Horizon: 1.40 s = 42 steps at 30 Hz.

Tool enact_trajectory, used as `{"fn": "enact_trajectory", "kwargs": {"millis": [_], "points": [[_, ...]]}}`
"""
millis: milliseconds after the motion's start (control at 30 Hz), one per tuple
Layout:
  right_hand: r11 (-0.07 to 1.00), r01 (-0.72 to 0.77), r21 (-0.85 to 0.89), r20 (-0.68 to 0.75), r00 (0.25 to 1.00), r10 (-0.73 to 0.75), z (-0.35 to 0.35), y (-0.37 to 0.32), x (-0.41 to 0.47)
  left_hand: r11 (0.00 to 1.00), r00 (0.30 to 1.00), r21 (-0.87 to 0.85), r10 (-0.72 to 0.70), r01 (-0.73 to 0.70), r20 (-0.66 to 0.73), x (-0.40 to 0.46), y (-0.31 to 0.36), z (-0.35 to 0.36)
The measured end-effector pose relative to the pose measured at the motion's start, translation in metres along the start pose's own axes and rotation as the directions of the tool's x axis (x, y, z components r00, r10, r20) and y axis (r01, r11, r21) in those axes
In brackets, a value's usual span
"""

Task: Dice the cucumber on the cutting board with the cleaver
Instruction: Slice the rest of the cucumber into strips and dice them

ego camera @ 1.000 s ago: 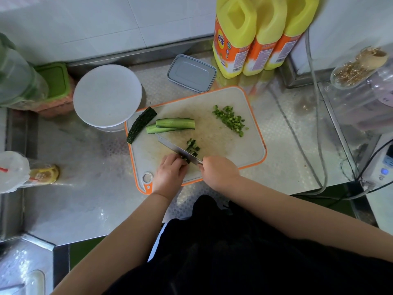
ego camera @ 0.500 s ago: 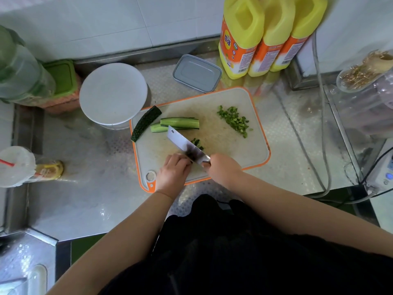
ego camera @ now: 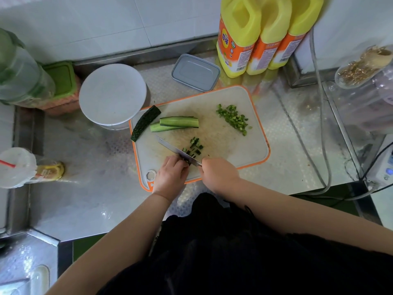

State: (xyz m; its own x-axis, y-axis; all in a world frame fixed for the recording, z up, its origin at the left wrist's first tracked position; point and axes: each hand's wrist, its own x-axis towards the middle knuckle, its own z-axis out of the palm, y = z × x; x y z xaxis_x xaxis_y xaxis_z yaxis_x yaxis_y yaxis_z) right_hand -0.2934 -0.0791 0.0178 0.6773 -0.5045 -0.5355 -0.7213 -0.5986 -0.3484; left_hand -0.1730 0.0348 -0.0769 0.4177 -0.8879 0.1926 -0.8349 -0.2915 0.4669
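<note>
Far left of steel worktop (ego camera: 89, 201): clear cup with red straw (ego camera: 16, 167), small yellow-label jar (ego camera: 50, 171) just beside it, green-lidded container (ego camera: 61, 81) near the back wall. Next, white round lid (ego camera: 112, 93) touching the back-left corner of the orange-rimmed cutting board (ego camera: 244, 150). On the board's left edge, a dark-skinned cucumber strip (ego camera: 145, 122) lies diagonal, overhanging the rim; just right of it two long cucumber spears (ego camera: 178, 122) stacked, cut faces up. Left hand (ego camera: 170, 176) at the board's near edge, grip closed with fingers curled down on the cucumber piece being cut, piece mostly hidden under the fingers. Cleaver (ego camera: 176, 150) blade runs diagonal from board centre-left down to the right hand (ego camera: 219, 174), whose grip is closed round the handle; handle itself hidden. Fresh dark dice (ego camera: 194, 147) sit just behind the blade, some touching it. Bigger pile of diced cucumber (ego camera: 232, 119) at back right of board, well apart from the blade. Behind the board: grey rectangular lid (ego camera: 195, 72), then three yellow oil bottles (ego camera: 259, 33) by the wall. Far right: grey cable (ego camera: 323, 124), clear jar (ego camera: 365, 86).
</note>
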Motion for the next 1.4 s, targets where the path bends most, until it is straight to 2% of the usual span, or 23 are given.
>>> {"fn": "enact_trajectory", "kwargs": {"millis": [267, 533, 667, 767, 933, 1233, 1400], "points": [[0.997, -0.048, -0.068, 0.06, 0.997, 0.052, 0.006, -0.004, 0.006, 0.999, 0.999, -0.02, 0.026, -0.027, -0.025, -0.001, -0.006, 0.005], [0.975, -0.146, 0.169, 0.088, 0.987, 0.132, 0.007, 0.013, 0.02, 0.997, 0.996, 0.014, 0.071, -0.071, -0.052, -0.002, -0.004, 0.004], [0.989, -0.109, 0.1, 0.047, 0.993, 0.105, 0.004, 0.01, 0.014, 1.0, 1.0, -0.017, 0.014, -0.015, -0.025, -0.004, -0.001, 0.0], [0.997, -0.049, 0.065, 0.007, 0.999, 0.048, 0.001, 0.007, 0.01, 0.999, 0.999, -0.024, 0.034, -0.035, -0.038, -0.006, 0.002, -0.003], [1.0, 0.005, 0.023, 0.018, 1.0, -0.005, 0.002, -0.001, 0.002, 1.0, 1.0, -0.001, 0.019, -0.019, -0.017, -0.007, -0.001, -0.001], [0.999, -0.039, -0.038, 0.067, 0.997, 0.041, 0.015, -0.006, 0.017, 0.999, 0.999, -0.022, 0.031, -0.032, -0.036, -0.009, -0.005, 0.002], [0.996, -0.067, 0.055, 0.094, 0.994, 0.061, 0.009, -0.001, 0.028, 0.999, 0.997, -0.005, 0.042, -0.043, -0.06, -0.008, -0.005, 0.002]]}}
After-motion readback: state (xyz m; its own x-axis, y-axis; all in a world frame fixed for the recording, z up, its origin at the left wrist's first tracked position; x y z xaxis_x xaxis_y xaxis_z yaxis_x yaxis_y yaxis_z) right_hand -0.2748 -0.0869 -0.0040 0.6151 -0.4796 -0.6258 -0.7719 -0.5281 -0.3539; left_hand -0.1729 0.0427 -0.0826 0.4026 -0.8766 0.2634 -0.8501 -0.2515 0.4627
